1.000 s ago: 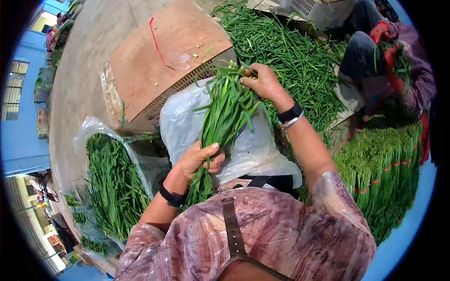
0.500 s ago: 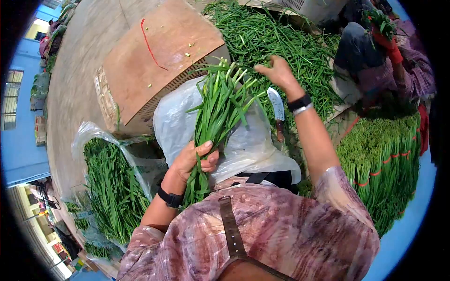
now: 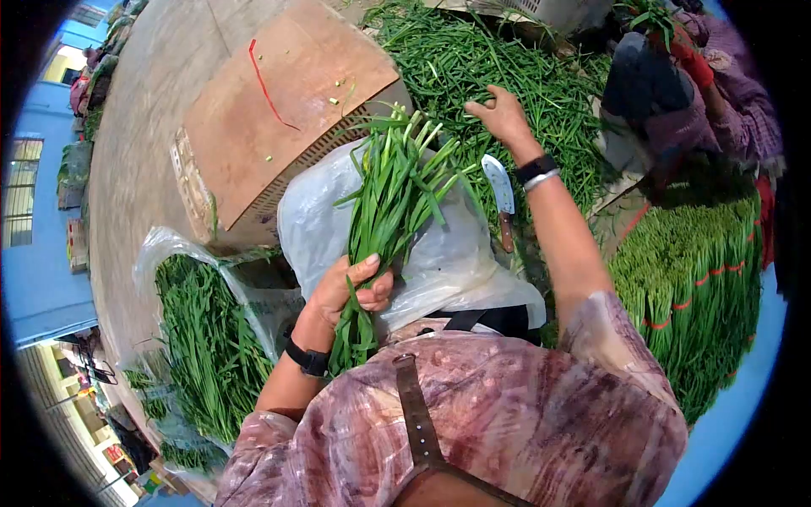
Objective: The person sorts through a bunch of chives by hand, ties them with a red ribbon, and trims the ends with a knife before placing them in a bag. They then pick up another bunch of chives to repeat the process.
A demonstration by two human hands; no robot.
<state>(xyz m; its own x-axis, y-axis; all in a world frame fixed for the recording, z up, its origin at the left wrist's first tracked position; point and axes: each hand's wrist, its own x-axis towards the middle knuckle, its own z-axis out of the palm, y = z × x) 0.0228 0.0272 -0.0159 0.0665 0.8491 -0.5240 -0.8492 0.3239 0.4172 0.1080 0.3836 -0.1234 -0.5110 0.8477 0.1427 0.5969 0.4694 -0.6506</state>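
My left hand point(image 3: 359, 286) is closed around the lower, leafy part of a bunch of garlic chives point(image 3: 384, 198). The bunch is held upright over the white plastic sheet point(image 3: 321, 190) on my lap, its pale cut ends pointing away from me. My right hand point(image 3: 504, 116) is above a loose pile of chives point(image 3: 473, 55), thumb and fingers apart, with nothing visible in it. Close below that hand lies a knife point(image 3: 500, 188) with a broad blade and brown handle, beside my lap.
A brown board point(image 3: 296, 101) tops a crate ahead, with a red strip point(image 3: 266, 84) and cut bits on it. Greens in clear plastic point(image 3: 207, 338) stand at left. Red-banded bundles point(image 3: 693, 287) stand at right. Another person's red-gloved hand point(image 3: 694, 66) is at upper right.
My right hand has moved slightly right and up, and its thumb and fingers have spread. My left hand still holds the bunch. The other person's gloved hand has moved up.
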